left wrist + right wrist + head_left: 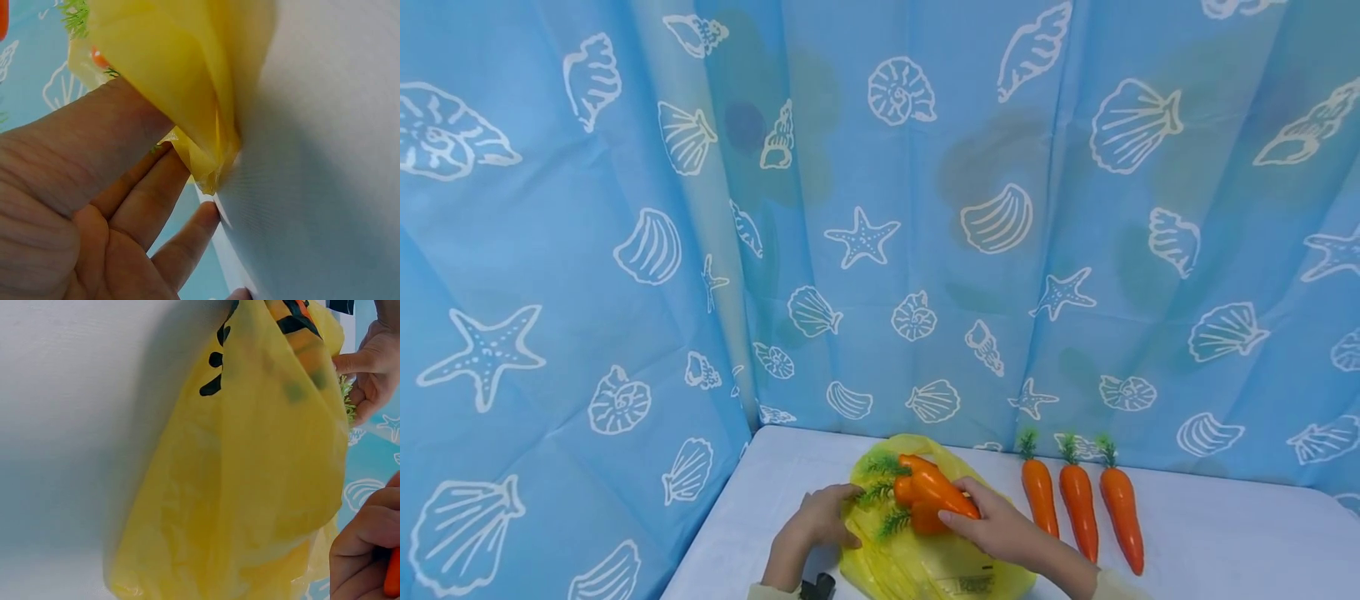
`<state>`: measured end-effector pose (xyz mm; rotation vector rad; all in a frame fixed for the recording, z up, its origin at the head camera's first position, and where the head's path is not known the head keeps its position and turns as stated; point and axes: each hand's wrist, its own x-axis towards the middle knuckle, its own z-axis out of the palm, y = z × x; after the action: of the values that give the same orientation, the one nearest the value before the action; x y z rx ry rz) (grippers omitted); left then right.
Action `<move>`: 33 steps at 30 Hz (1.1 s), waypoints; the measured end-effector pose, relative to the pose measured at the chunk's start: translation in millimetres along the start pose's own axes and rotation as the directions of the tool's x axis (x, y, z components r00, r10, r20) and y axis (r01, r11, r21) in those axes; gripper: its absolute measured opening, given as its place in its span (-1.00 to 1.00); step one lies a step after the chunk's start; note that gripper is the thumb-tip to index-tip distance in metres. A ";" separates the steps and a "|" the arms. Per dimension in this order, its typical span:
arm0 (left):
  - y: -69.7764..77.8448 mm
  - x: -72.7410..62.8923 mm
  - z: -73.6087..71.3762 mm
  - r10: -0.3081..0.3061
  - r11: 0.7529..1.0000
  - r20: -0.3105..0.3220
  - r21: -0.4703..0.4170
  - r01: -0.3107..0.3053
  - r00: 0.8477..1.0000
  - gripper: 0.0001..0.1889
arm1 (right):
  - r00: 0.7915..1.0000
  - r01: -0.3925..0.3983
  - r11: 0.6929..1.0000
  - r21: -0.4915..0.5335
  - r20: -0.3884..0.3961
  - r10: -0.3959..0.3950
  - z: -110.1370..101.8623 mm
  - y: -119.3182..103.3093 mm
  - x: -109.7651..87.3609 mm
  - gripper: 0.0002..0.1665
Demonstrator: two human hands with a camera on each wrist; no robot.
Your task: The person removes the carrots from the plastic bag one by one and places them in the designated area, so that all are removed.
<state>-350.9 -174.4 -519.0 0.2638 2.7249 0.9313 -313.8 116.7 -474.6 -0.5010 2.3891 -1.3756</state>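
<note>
A crinkled yellow plastic bag (917, 558) lies on the table, with dark print near its front. Several orange carrots with green leafy tops are heaped on or in it, tops toward the left. My right hand (992, 521) grips the tapered end of the uppermost carrot (936, 485); in the right wrist view only a sliver of orange shows by the fingers. At the bag's left edge, my left hand (827, 517) holds the yellow film between thumb and fingers, close to the leafy tops (876, 492). The bag hides its thumb tip in the left wrist view.
Three more carrots lie side by side to the right of the bag: a left one (1039, 492), a middle one (1078, 508) and a right one (1122, 512). A white-covered table (1225, 533) meets a blue shell-patterned curtain (880, 333) at the back and left.
</note>
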 end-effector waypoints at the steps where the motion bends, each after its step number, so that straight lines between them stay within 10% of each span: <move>1: -0.5 0.1 0.8 -0.001 1.000 -0.001 0.000 0.001 1.000 -0.33 | 1.000 -0.001 1.000 -0.016 -0.012 0.001 -0.5 0.4 -0.6 -0.35; 17: 1.5 2.7 1.1 0.016 1.000 0.014 0.007 -0.016 1.000 -0.31 | 0.991 -0.020 1.000 0.006 -0.132 0.020 -22.4 5.9 -13.6 -0.16; 33: 4.8 -3.7 -1.0 -0.023 1.000 0.009 -0.005 0.023 1.000 -0.31 | 0.932 -0.130 0.984 -0.123 -0.354 0.079 -41.9 8.2 -22.3 -0.13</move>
<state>-347.2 -172.2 -514.6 0.2353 2.7114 0.9285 -314.3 162.4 -459.4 -0.1679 2.7680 -1.3430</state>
